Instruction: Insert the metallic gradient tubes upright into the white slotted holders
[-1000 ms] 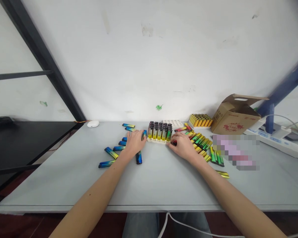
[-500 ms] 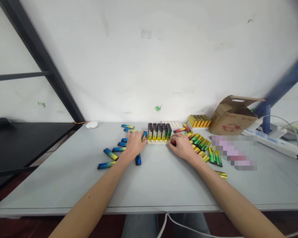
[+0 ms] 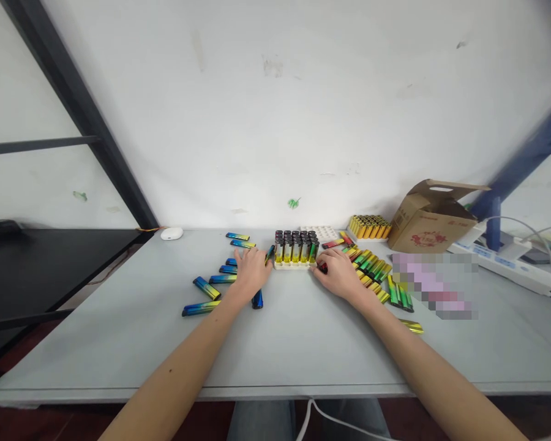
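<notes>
Loose blue lighters (image 3: 206,287), our left hand (image 3: 251,271) pinching a blue lighter (image 3: 269,253), white rack (image 3: 294,266) of upright lighters (image 3: 296,248) just right of it, our right hand (image 3: 338,274) closed round a red lighter (image 3: 324,267) by the rack's right corner.

Place: likely a small workshop, though a plain office could also fit
Desk (image 3: 280,349): long, grey, plain-topped, set against the wall (image 3: 349,110)
Wall finish: white, scuffed, with worn patches and green smears
Left: black beams (image 3: 82,113) and a black table (image 3: 50,263)
Right: a blue post (image 3: 528,156), a white power strip (image 3: 509,267)
Lighters (image 3: 206,288): many alike, some loose, others upright in white trays (image 3: 296,266), a quantity more suited to a workbench than a home
Carton (image 3: 431,229): printed cardboard, flap raised
Below: dark red floor (image 3: 73,422), white cable (image 3: 305,422)
</notes>
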Tool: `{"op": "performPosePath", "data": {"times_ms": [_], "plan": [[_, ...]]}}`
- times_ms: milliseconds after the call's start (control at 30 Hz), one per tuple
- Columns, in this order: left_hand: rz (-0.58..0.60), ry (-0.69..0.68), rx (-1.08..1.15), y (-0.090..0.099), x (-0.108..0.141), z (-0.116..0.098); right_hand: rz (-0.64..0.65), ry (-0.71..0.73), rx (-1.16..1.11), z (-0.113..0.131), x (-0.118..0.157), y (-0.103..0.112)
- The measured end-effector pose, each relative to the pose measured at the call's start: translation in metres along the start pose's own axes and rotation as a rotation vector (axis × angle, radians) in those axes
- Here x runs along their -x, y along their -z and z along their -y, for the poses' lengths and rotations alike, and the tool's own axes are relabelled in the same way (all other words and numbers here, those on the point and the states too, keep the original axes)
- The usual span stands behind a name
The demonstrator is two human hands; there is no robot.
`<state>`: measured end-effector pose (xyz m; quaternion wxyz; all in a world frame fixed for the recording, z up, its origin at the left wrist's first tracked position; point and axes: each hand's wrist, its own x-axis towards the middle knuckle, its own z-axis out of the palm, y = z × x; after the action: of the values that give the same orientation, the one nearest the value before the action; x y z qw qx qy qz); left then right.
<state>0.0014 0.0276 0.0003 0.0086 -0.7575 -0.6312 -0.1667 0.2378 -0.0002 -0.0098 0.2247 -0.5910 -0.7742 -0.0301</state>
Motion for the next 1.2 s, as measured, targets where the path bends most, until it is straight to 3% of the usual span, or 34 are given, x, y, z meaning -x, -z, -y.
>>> {"op": "performPosePath", "data": {"times_ms": [167, 333, 433, 533, 633, 800, 1000, 1200], "plan": [[-0.106, 0.124, 0.154, 0.013, -0.006, 0.008, -0.002, 0.003, 0.001, 0.000, 0.000, -0.001], [-0.256, 0.198, 0.497, 0.027, -0.010, 0.016, 0.013, -0.003, -0.014, 0.000, 0.000, -0.001], [-0.286, 0.163, 0.792, 0.027, -0.009, 0.012, 0.018, -0.006, -0.025, 0.000, -0.001, -0.001], [-0.180, 0.074, 1.094, 0.025, -0.008, 0.004, 0.028, -0.009, -0.034, 0.001, -0.001, 0.000], [-0.039, 0.034, 1.259, 0.029, -0.004, -0.005, 0.038, -0.013, -0.033, 0.002, -0.002, 0.001], [0.060, 0.103, 1.478, 0.044, 0.003, -0.015, 0.057, -0.005, -0.031, 0.002, -0.002, 0.001], [0.279, 0.110, 1.793, 0.059, 0.006, -0.016, 0.069, -0.024, -0.050, 0.002, -0.003, 0.001], [0.450, 0.147, 1.883, 0.061, 0.008, -0.018, 0.083, -0.036, -0.057, 0.004, -0.002, 0.003]]}}
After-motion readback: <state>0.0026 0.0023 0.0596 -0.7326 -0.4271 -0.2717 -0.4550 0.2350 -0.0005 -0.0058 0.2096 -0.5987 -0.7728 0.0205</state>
